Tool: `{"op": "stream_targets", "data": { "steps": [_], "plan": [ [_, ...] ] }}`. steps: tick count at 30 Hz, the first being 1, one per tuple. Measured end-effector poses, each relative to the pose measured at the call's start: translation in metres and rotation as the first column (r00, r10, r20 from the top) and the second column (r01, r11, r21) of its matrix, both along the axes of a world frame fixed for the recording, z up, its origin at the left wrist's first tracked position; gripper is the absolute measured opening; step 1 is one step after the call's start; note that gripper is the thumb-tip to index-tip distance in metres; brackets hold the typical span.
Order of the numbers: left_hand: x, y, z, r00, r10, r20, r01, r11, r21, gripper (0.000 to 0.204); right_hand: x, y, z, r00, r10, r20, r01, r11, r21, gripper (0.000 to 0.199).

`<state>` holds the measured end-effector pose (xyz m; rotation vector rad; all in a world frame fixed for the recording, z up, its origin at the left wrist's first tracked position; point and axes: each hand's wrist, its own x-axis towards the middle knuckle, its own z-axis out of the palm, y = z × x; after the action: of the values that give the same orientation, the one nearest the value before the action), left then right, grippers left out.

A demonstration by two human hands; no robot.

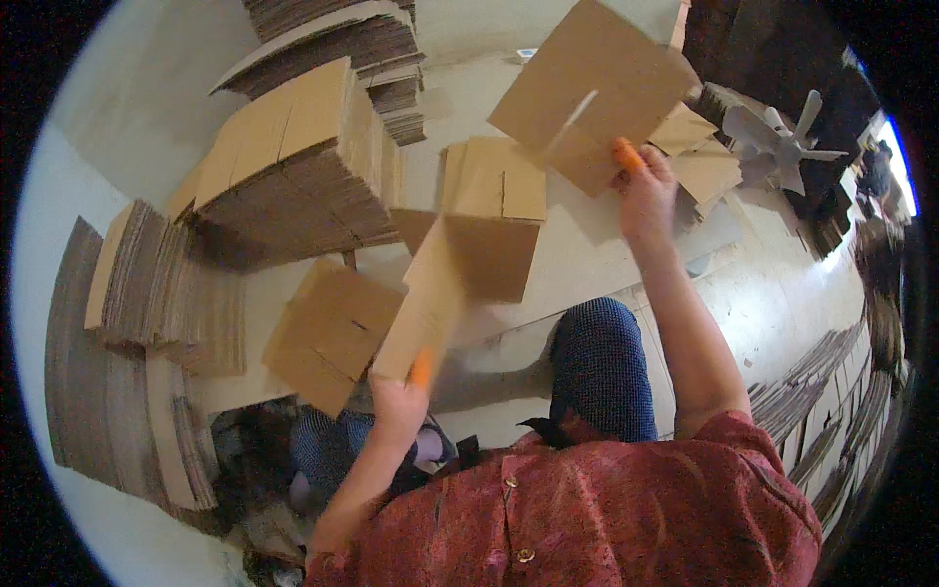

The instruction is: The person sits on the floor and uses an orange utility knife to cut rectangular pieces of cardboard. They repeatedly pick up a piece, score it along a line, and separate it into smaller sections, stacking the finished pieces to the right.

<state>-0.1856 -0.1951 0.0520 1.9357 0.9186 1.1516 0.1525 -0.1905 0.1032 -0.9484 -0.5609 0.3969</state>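
Observation:
My right hand [646, 186], with an orange cover on a finger, is closed on the near corner of a flat brown cardboard sheet [626, 83]. The sheet is raised and tilted, and a pale slit shows in it. At the lower left, my left hand [399, 399], also with an orange finger cover, grips the near end of a narrow, blurred cardboard piece [423, 318]. Its far end overlaps a block of folded cardboard [494, 254] in the middle. Just left of that hand lies another slit cardboard sheet [328, 338]; whether they touch, I cannot tell.
Tall cardboard stacks [284, 186] stand on the left, with more bundles [147, 284] along the wall. Cardboard pieces [706, 171] lie beyond my right hand, near a white-bladed fan [782, 142]. My bent knee [602, 367] rises in front. Leaning sheets [817, 382] line the right side.

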Motion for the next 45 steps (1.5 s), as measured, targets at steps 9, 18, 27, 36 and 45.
{"op": "stream_targets", "data": {
  "steps": [9, 18, 27, 36, 45],
  "plan": [
    [0.022, 0.011, -0.004, 0.979, -0.051, -0.198, 0.043, 0.998, -0.042, 0.032, -0.105, -0.081, 0.053, 0.847, 0.042, 0.53, 0.0, 0.997, -0.08, 0.02],
    [0.029, 0.007, -0.016, 0.995, -0.026, -0.091, 0.026, 1.0, -0.005, 0.026, -0.122, -0.083, 0.039, 0.681, -0.046, 0.731, 0.061, 0.998, 0.006, 0.022],
    [0.032, 0.003, -0.022, 0.988, 0.029, -0.153, -0.012, 0.994, 0.109, 0.023, -0.121, -0.085, 0.035, 0.669, -0.02, 0.743, 0.056, 0.998, -0.024, 0.023],
    [0.036, 0.003, -0.027, 0.969, 0.042, -0.243, 0.01, 0.978, 0.208, 0.024, -0.116, -0.084, 0.029, 0.616, -0.058, 0.786, 0.117, 0.993, -0.018, 0.013],
    [0.035, 0.003, -0.027, 0.97, -0.017, -0.241, 0.076, 0.969, 0.236, 0.033, -0.113, -0.098, 0.048, 0.58, -0.055, 0.813, 0.19, 0.979, -0.069, 0.014]
  ]
}}
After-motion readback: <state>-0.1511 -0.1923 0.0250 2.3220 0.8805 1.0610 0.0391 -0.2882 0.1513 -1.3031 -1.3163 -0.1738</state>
